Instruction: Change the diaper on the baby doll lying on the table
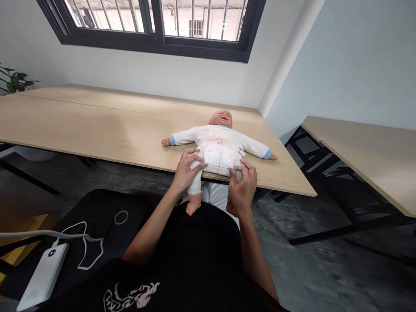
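Observation:
A baby doll (pixel 224 117) lies on its back on the wooden table, arms spread, its legs hanging over the front edge. It wears a white top with blue cuffs, and a white diaper (pixel 218 158) with faint prints covers its middle. My left hand (pixel 187 171) pinches the diaper's edge at the left hip, thumb and fingertips pressed near the thigh. At the opposite hip, my right hand (pixel 242 186) has its fingers curled on the diaper's other edge. One doll foot (pixel 194 203) shows below my left hand; my right hand mostly hides the other leg.
The table (pixel 130 130) runs along the wall under a window (pixel 156 26). A second table (pixel 364 151) stands at the right. On a black chair (pixel 107 212) at the left lie a white power bank (pixel 45 273), a cable and a bead bracelet (pixel 121 217).

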Available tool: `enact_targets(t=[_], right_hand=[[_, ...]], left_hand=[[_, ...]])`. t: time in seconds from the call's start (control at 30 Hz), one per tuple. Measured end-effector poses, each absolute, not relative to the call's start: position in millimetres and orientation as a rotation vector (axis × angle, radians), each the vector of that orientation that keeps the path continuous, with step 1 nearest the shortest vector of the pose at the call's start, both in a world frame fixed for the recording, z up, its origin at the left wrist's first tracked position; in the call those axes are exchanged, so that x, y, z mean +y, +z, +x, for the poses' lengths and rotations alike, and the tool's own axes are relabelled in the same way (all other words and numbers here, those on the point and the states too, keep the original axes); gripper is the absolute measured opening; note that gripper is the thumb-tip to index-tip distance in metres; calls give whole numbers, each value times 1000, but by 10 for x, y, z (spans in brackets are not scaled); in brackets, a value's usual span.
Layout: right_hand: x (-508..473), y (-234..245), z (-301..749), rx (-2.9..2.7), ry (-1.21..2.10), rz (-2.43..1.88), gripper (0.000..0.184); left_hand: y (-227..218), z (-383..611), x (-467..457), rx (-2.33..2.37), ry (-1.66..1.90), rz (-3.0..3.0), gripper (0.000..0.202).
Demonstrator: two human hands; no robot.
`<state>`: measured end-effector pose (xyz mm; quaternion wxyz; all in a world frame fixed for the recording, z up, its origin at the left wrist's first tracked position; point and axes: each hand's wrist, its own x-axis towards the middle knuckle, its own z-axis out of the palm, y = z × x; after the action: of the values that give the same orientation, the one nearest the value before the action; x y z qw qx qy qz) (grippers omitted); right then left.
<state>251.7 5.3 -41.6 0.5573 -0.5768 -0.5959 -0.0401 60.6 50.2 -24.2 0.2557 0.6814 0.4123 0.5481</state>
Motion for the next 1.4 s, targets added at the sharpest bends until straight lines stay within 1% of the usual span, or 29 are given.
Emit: enact_targets(t=[0.13, 0.3, 0.4, 0.57, 0.73, 0.83, 0.9, 0.97, 1.07, 1.2, 1.3, 1.4], right_hand=[[2, -413, 2565, -1445, -31, -1324, 27], [-110, -416, 2653, -1627, -14, -1332, 24], [-125, -421, 2649, -1647, -54, -1365, 22], [-70, -488, 2577, -1558, -181, -1398, 21], [-39, -548, 2569, -1518, -283, -1381, 22], [-80, -505, 2636, -1636, -268, -1366, 24], [-115, -466, 2678, -1756, -280, -1383, 25], [-128, -451, 2687, -1809, -312, -1418, 23], [-79, -507, 2633, -1715, -381, -1452, 19], [34, -632, 2557, -1569, -448, -1455, 21], [49, -635, 2603, -1571, -357, -1410, 23], [14, -541, 2703, -1623, -139, -1307, 26]], left_hand=[[-251, 550, 480, 1158, 1486, 1927, 8], [-242, 506, 387, 1261, 1328, 2179, 13], [-232, 515, 360, 1251, 1295, 2204, 10], [-207, 512, 355, 1145, 1373, 2052, 8], [-202, 491, 371, 1136, 1377, 2003, 9], [-218, 493, 378, 1152, 1331, 2063, 11], [-228, 505, 373, 1180, 1287, 2131, 15], [-240, 524, 366, 1201, 1276, 2189, 17], [-261, 549, 371, 1188, 1332, 2200, 14], [-280, 547, 391, 1136, 1378, 2130, 14], [-263, 523, 395, 1136, 1378, 2100, 14], [-224, 516, 408, 1132, 1360, 2058, 12]])
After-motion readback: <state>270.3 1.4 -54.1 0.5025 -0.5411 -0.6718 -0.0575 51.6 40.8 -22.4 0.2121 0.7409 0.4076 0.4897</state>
